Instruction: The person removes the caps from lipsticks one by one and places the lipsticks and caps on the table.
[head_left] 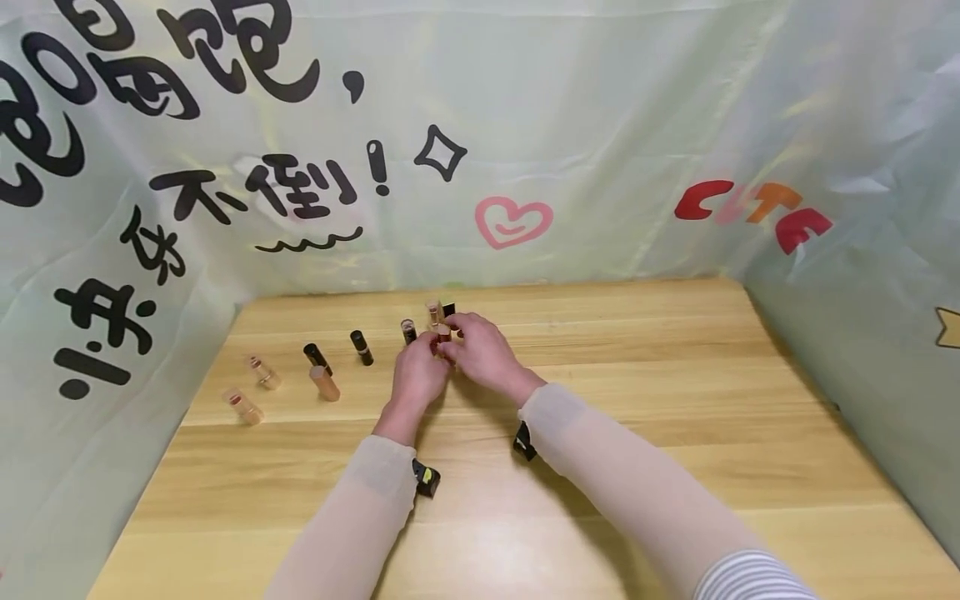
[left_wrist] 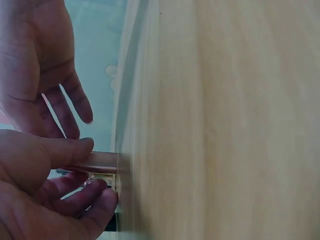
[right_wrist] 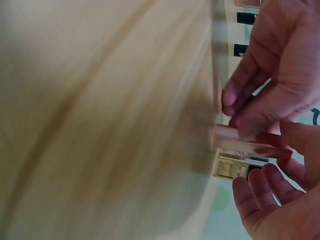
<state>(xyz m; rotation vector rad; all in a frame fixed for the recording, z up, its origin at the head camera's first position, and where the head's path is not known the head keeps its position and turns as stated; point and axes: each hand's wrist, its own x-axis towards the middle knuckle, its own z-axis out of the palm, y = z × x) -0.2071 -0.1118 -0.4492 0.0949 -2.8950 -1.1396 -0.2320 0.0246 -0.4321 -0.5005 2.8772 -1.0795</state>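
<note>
Both hands meet near the far edge of the wooden surface [head_left: 637, 467], around one lipstick [right_wrist: 227, 144] that stands upright there. The left hand [head_left: 420, 375] grips its lower part between thumb and fingers; the right hand [head_left: 486, 354] pinches its top end with thumb and forefinger, the other fingers held out loosely. Just behind the lipstick stand a clear-topped tube [head_left: 433, 312] and a black cap [head_left: 450, 309], both partly hidden by the hands. A dark tube [head_left: 408, 330] stands just left of the left hand. Farther left are a black tube [head_left: 362, 348], a second black tube [head_left: 315, 357] with a tan tube [head_left: 326, 384] just in front of it, and two pink lipsticks [head_left: 264, 373], one nearer the person. A printed cloth [head_left: 600, 108] hangs behind.
</note>
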